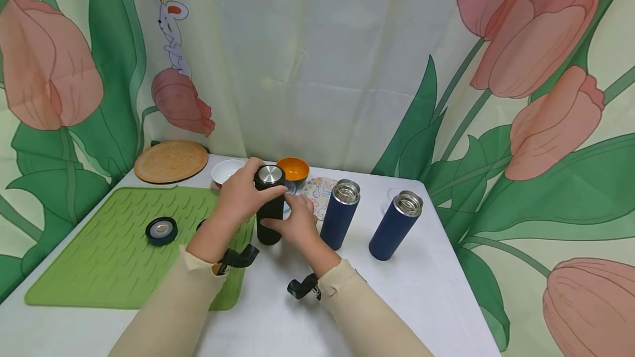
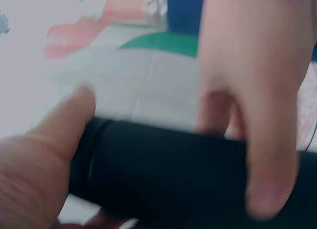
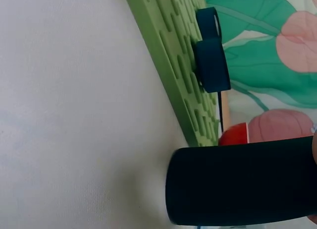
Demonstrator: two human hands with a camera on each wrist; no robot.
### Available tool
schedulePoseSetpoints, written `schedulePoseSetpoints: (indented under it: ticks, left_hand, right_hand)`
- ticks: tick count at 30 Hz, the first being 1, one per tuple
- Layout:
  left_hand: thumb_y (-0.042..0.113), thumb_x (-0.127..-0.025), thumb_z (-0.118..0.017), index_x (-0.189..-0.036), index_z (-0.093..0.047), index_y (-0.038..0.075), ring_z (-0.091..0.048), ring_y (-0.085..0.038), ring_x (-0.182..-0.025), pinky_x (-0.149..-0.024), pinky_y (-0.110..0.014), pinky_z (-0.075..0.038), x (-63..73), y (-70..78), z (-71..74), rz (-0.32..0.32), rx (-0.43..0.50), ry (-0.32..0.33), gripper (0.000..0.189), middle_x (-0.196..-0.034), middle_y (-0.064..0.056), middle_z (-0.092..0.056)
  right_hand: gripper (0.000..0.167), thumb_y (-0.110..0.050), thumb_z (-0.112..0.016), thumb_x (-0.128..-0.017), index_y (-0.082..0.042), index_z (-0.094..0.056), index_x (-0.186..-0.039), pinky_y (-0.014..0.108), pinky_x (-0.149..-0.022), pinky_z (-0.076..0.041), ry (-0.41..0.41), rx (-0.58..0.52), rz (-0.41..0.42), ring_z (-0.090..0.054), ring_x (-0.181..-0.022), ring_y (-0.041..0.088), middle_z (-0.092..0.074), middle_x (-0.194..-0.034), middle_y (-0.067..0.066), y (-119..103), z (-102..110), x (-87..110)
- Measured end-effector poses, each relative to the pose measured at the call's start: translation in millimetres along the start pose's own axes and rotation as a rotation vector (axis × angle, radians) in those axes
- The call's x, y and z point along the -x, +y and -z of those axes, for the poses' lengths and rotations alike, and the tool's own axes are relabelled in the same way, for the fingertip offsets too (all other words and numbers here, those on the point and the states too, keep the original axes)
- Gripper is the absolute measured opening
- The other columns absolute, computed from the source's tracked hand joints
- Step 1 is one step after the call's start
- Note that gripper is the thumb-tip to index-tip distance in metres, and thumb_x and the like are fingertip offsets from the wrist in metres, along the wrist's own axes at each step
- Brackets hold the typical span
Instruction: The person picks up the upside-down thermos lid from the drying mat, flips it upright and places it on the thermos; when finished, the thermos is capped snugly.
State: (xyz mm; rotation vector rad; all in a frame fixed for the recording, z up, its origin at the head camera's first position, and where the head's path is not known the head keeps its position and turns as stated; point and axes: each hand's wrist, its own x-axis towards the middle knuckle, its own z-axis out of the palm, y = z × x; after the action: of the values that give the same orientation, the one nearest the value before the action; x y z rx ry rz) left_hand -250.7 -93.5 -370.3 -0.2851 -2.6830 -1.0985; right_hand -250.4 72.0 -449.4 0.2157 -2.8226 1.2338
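Note:
A black thermos [image 1: 269, 227] stands upright at the right edge of the green mat, its black lid [image 1: 270, 176] with a silver top in place. My left hand [image 1: 240, 191] grips it at the lid, thumb and fingers on opposite sides. Lower down, my right hand [image 1: 297, 220] holds the body between thumb and fingers. In the left wrist view both hands are on the thermos [image 2: 163, 172]. The right wrist view has its lower end [image 3: 237, 184] close over the white table. To the right, two navy bottles [image 1: 339, 219] [image 1: 392, 230] stand with open steel mouths.
Two dark lids [image 3: 212, 65] [image 3: 208, 23] lie on the green mat [image 1: 109, 252]; my left arm partly covers one in the head view. Behind are a round wooden board [image 1: 171, 162], a white bowl [image 1: 227, 169], an orange bowl [image 1: 294, 168] and a patterned round mat [image 1: 317, 191]. A curtain hangs behind.

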Motion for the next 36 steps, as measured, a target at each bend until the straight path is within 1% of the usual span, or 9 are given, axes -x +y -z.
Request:
schedulePoseSetpoints:
  ticks: [4,7,10,13,18,21,29,32,36]
  left_hand:
    - [0.046,-0.094,-0.081,-0.153,-0.052,0.024,-0.068,-0.037,-0.118,-0.09,-0.051,-0.057,-9.8,-11.9,19.6,-0.056,0.075,-0.206,0.07,-0.138,-0.012,-0.069]
    - [0.042,-0.097,-0.079,-0.16,-0.044,0.022,-0.067,-0.04,-0.121,-0.094,-0.055,-0.057,-13.2,-14.1,27.4,-0.071,0.103,-0.298,0.075,-0.143,-0.016,-0.065]
    - [0.048,-0.096,-0.078,-0.162,-0.035,0.013,-0.068,-0.041,-0.121,-0.095,-0.056,-0.056,-9.5,-8.4,25.5,-0.032,0.067,-0.278,0.086,-0.143,-0.022,-0.063]
    - [0.06,-0.09,-0.079,-0.154,-0.035,0.004,-0.07,-0.041,-0.114,-0.09,-0.054,-0.057,-0.7,1.2,15.6,0.044,0.024,-0.175,0.096,-0.135,-0.025,-0.066]
    - [0.062,-0.088,-0.08,-0.129,-0.046,0.003,-0.071,-0.039,-0.099,-0.078,-0.049,-0.057,4.8,11.7,3.6,0.053,-0.03,-0.031,0.08,-0.115,-0.022,-0.071]
    - [0.056,-0.091,-0.08,-0.128,-0.05,0.008,-0.071,-0.036,-0.098,-0.076,-0.047,-0.055,-0.1,7.9,9.0,-0.007,-0.051,-0.075,0.068,-0.115,-0.018,-0.072]
    - [0.042,-0.1,-0.075,-0.157,-0.045,0.019,-0.065,-0.037,-0.125,-0.102,-0.059,-0.053,-17.7,-8.6,39.4,-0.098,0.033,-0.37,0.068,-0.143,-0.015,-0.065]
    - [0.047,-0.097,-0.077,-0.157,-0.038,0.01,-0.066,-0.038,-0.124,-0.102,-0.057,-0.054,-13.4,-0.1,35.6,-0.044,0.035,-0.352,0.08,-0.142,-0.02,-0.063]
    - [0.067,-0.087,-0.078,-0.145,-0.034,-0.003,-0.072,-0.04,-0.1,-0.084,-0.05,-0.059,-1.5,17.6,15.7,0.091,-0.022,-0.176,0.101,-0.123,-0.026,-0.067]
  right_hand:
    - [0.077,-0.046,-0.089,-0.085,-0.025,-0.059,-0.152,0.076,-0.119,-0.028,0.001,-0.017,-0.013,-0.021,-0.162,0.036,-0.049,-0.163,0.009,-1.6,-0.5,-1.2]
    - [0.074,-0.045,-0.09,-0.085,-0.025,-0.061,-0.15,0.076,-0.119,-0.028,0.005,-0.011,-0.009,-0.021,-0.163,0.036,-0.053,-0.16,0.007,-2.4,-2.0,-2.0]
    - [0.077,-0.046,-0.09,-0.085,-0.024,-0.059,-0.152,0.078,-0.118,-0.027,0.002,0.006,-0.006,-0.023,-0.163,0.035,-0.056,-0.159,0.004,-2.6,-2.8,-1.5]
    - [0.082,-0.048,-0.089,-0.085,-0.028,-0.055,-0.156,0.079,-0.117,-0.026,-0.009,0.024,-0.013,-0.023,-0.163,0.034,-0.056,-0.16,0.0,-3.0,-4.1,0.1]
    - [0.081,-0.048,-0.09,-0.084,-0.031,-0.055,-0.156,0.078,-0.118,-0.026,0.001,0.027,-0.023,-0.024,-0.163,0.033,-0.058,-0.159,-0.002,-3.5,-2.0,2.2]
    - [0.08,-0.047,-0.089,-0.085,-0.028,-0.056,-0.155,0.075,-0.12,-0.026,0.001,0.015,-0.023,-0.024,-0.163,0.032,-0.058,-0.158,-0.001,-2.9,0.9,1.3]
    - [0.071,-0.045,-0.09,-0.085,-0.026,-0.062,-0.147,0.073,-0.121,-0.025,-0.014,-0.011,0.013,-0.024,-0.162,0.034,-0.062,-0.153,0.0,-5.4,0.7,-2.3]
    - [0.074,-0.047,-0.09,-0.085,-0.026,-0.061,-0.149,0.071,-0.121,-0.025,-0.006,0.004,0.008,-0.025,-0.161,0.033,-0.061,-0.154,0.001,-6.3,0.9,-1.8]
    - [0.073,-0.049,-0.09,-0.084,-0.028,-0.062,-0.148,0.071,-0.12,-0.027,0.003,0.049,-0.001,-0.027,-0.16,0.032,-0.062,-0.153,-0.002,-6.1,0.4,-0.3]
